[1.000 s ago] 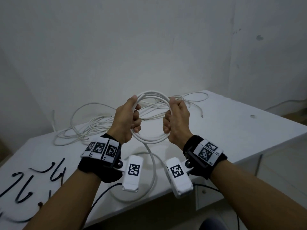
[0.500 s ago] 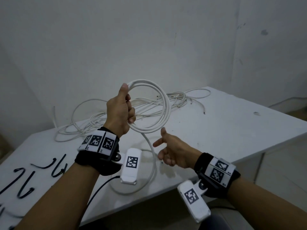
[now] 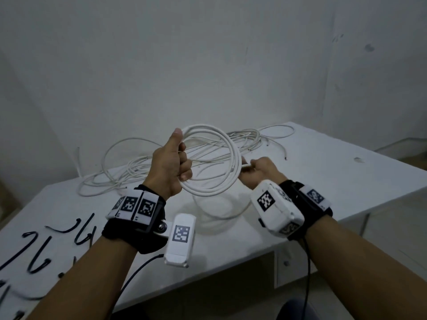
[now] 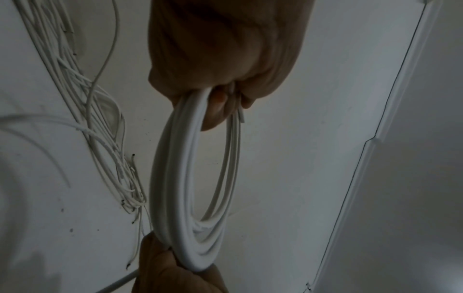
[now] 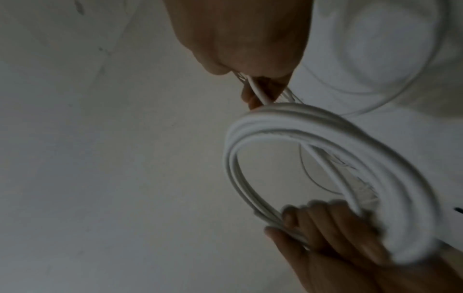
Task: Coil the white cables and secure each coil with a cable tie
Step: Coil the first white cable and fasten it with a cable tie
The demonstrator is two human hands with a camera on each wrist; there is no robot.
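Left hand (image 3: 172, 166) clenched round the near-side turns of the white cable coil (image 3: 231, 158), thumb up along the top; coil held upright in the air above the white table (image 3: 346, 181), in front of the loose cable tangle (image 3: 138, 167) lying toward the table's back edge. Right hand (image 3: 258, 173) pinches a single strand of the same cable right at the coil's far side. Slack loop (image 3: 221, 209) lies on the table under the coil. Risk, as a judgement: the turns are held at one point only, so springy cable could fan open or slip when the next turn is laid; the slack could also drag or snag on the tangle. Black cable ties (image 3: 39, 248) lie at the table's left end, well apart from the coil: fetching one means freeing a hand, and the coil may loosen then. Left wrist view shows a cut cable end (image 4: 241, 117) poking out beside the fingers, hidden from the head view. Right wrist view shows the pinch itself, strand (image 5: 259, 93) between fingertips; head view alone shows ties and slack.
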